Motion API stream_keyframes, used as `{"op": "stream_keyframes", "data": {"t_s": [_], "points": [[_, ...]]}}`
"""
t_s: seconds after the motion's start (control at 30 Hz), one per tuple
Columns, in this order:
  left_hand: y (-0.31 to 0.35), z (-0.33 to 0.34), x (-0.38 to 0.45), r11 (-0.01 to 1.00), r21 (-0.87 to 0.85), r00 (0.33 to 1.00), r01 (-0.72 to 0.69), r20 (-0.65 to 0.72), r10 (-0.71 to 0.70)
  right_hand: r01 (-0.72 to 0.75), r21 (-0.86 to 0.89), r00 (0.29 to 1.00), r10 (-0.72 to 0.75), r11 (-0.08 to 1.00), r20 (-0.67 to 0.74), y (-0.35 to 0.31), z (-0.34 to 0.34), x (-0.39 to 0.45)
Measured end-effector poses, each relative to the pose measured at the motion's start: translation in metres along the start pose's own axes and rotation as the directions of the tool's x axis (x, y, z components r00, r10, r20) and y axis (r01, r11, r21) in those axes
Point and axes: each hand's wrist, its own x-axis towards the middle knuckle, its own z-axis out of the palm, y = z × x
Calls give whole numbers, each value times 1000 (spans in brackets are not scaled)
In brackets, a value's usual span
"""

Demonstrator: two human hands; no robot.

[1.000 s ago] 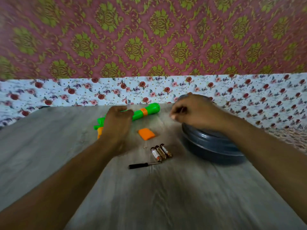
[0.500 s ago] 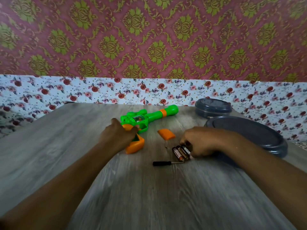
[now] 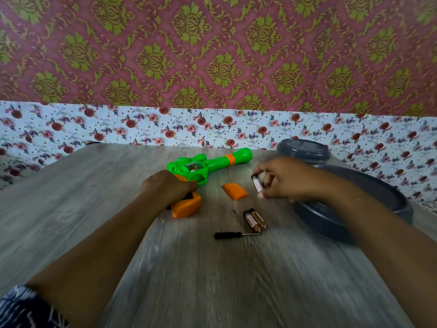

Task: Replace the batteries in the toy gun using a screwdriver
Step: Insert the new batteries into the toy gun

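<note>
A green toy gun with an orange grip lies on the wooden table, barrel pointing right. My left hand grips its orange handle. My right hand is raised just above the table and pinches one battery between its fingers. Two more batteries lie side by side in front of it. The orange battery cover rests between the gun and my right hand. A small black-handled screwdriver lies nearer to me, its tip by the batteries. A tiny screw sits beside them.
A large dark grey round lid or tray lies at the right under my right forearm. A smaller grey round container stands behind it. Floral cloth and patterned wallpaper back the table's far edge.
My right hand came down to the three batteries, picked one up and lifted it toward the gun. Two batteries are left on the table. My left hand stays on the handle.
</note>
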Motion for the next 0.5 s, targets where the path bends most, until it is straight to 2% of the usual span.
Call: {"op": "stream_keyframes", "data": {"t_s": [0.03, 0.1, 0.2, 0.33, 0.5], "points": [[-4, 3, 3, 999, -44, 999, 4, -36, -5, -3, 162, 999, 10, 987, -44, 1, 1, 2], [-13, 7, 7, 979, -200, 994, 31, -98, -52, 26, 471, 995, 23, 882, -99, 1, 6, 8], [-18, 8, 11, 927, -376, 993, 13, -101, -55, 62, 728, 986, 71, 682, -150, -9, 20, 25], [-15, 12, 6, 856, -517, 997, -5, -67, -35, 84, 811, 966, 152, 578, -209, -35, 43, 51], [-16, 18, 10, 818, -574, 997, 34, -33, -64, 125, 739, 947, 142, 662, -288, -50, 64, 69]]}}
